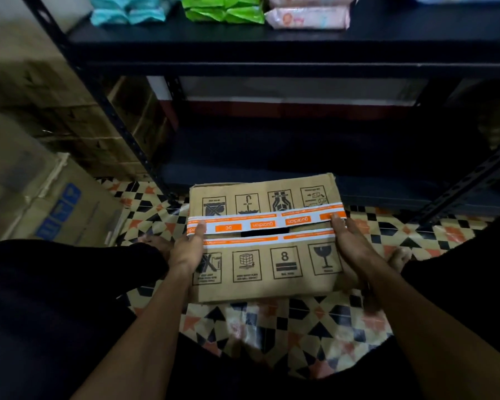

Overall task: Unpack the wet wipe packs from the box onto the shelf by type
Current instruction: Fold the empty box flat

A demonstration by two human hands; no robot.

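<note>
Patterned floor tiles [274, 327]; stacked brown cartons [78, 122] at left, perhaps taped shut.

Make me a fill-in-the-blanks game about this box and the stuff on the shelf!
1. Both hands, left and right, rest on the ends of a cardboard ____.
2. The tape across the box top is white and ____.
3. On the shelf, the packs between the blue packs and the pink packs are ____.
4. The big number printed on the box is ____.

Missing words: box; orange; green; 8
</note>
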